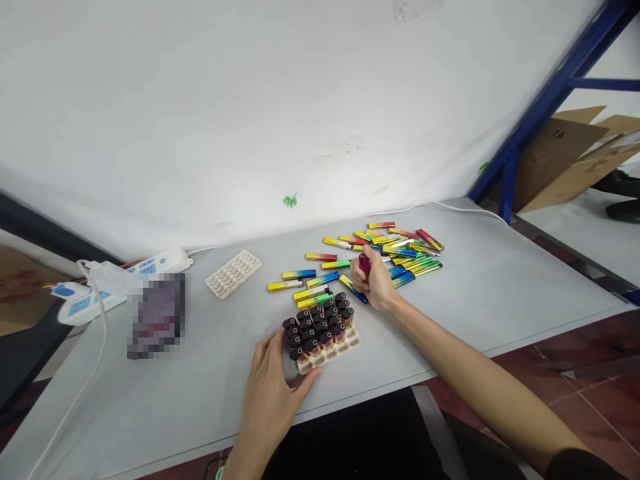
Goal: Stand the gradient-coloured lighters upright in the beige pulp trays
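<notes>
My left hand [273, 387] is curved round the left end of a cream moulded tray [330, 357], its thumb along the near edge and its fingers at the left side. Standing upright in the tray are several black-topped pieces [320, 325] with pinkish shiny bodies; the row of slots nearest me holds none. My right hand [374, 277] is closed in a fist, just beyond the tray's right end, round a dark red stick-like piece [365, 263]. Only the top of that piece shows. Under and around the right hand lie several shiny tubes [323, 280] in yellow, blue, red and green.
A second cream tray [233, 274] lies to the left on the grey table [210, 373]. Further left are power strips [150, 265], a white cable [103, 333] and a blurred dark item [157, 313]. Cardboard boxes [560, 160] stand behind a blue metal frame [545, 87] at right.
</notes>
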Tool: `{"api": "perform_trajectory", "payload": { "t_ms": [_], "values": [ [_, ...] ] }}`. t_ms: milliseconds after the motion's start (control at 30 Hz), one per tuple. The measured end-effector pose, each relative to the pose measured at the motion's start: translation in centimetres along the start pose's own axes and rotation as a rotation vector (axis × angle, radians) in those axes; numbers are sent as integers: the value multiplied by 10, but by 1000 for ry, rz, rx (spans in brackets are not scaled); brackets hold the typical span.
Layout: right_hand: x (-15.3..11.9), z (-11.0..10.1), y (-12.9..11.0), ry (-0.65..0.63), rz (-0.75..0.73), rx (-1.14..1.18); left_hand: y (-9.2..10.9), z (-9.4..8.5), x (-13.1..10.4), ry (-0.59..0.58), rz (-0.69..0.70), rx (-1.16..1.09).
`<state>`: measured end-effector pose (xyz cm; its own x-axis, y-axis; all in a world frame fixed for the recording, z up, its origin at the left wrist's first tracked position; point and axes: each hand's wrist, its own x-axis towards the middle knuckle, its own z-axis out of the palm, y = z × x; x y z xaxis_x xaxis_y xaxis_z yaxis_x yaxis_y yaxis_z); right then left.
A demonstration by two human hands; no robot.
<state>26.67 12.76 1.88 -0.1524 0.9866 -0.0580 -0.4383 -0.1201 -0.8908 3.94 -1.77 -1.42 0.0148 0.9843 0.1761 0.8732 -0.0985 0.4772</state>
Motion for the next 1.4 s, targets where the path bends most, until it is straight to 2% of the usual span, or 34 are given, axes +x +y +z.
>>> {"api": "perform_trajectory", "payload": {
  "t_ms": [267,567,700,833,900,1067,1233,1400],
  "values": [
    [0,0,-1,62,-10,4,-2,1,-1,2,2,-3],
    [0,2,2,13,-42,-89,0,-1,0,0,-3,-26],
    [-7,1,0,36,-146,-270,2,-2,0,-11,-1,-40],
    [-30,-6,-16,14,-317,-559,1,-1,0,-18,0,-43],
    [-45,-12,-26,-4,-320,-651,0,-1,0,-18,-4,-37],
    [-79,-22,-39,4,-298,-708,1,-1,0,-17,-6,-34],
    [-97,-17,-30,-52,-337,-944,2,-1,1,-6,11,-21],
    [-104,-13,-19,-86,-487,-1243,1,-1,0,-21,6,-1]
  ]
}}
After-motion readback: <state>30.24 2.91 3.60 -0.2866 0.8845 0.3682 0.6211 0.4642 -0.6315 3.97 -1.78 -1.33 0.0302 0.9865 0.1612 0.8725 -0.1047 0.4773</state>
